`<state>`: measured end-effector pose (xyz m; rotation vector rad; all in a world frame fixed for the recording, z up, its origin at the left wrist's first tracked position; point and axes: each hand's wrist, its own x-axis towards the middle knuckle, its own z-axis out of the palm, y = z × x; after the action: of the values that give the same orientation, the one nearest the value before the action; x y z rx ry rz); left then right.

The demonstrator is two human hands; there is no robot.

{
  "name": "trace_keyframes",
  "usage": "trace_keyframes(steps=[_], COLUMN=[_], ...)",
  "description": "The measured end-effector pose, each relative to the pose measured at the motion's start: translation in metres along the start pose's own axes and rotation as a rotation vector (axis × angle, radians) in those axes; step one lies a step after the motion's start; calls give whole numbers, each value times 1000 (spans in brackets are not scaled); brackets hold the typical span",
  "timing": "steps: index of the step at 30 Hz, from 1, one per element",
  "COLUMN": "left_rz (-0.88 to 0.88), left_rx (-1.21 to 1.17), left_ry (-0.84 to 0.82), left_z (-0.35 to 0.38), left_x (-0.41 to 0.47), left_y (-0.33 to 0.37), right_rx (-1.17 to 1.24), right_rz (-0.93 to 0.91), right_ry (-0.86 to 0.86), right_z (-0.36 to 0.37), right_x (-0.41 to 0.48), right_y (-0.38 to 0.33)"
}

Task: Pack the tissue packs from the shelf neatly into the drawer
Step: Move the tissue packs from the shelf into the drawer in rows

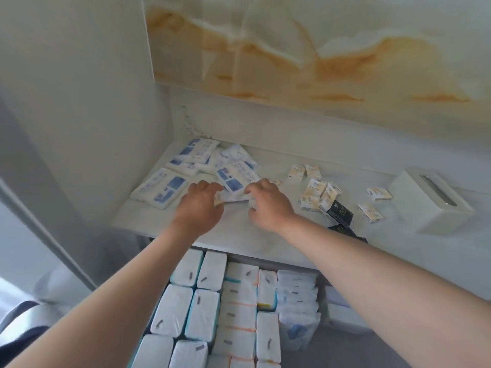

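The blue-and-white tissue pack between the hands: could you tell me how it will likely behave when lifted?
The blue-and-white tissue pack is probably soft, since its film wrapper looks crumpled. It is likely light and unlikely to roll, being flat. The glossy film may be slippery.

Tissue packs [196,166] left on shelf [239,229], small packs [316,193] right, box [430,200] far right, drawer [225,309] seemingly full below.

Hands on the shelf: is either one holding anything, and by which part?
Both close on one blue-and-white tissue pack: left hand at its near-left end, right hand at its near-right end.
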<state>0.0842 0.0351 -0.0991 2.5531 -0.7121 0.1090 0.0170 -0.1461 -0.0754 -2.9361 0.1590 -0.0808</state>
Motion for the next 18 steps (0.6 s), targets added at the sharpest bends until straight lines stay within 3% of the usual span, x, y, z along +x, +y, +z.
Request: trace_keyframes(steps=[4,8,15,17,18], left_rz=[-24,-65,-79,-113,-171], left_rx=[18,30,54,-59,-233], left_ry=[-120,-85,-113,-25,0], left_z=[22,33,26,20,15], left_x=[16,24,24,20,18], left_y=[-22,-35,-28,-13,-2], right_rx=[-302,-404,-41,57,86], right_rz=[-16,-4,-129,-184,-216], right_ry=[-93,-147,144,280,336], right_z=[15,29,7,-6,-13], right_x=[45,72,64,47,37], right_y=[-8,-6,9,11,12])
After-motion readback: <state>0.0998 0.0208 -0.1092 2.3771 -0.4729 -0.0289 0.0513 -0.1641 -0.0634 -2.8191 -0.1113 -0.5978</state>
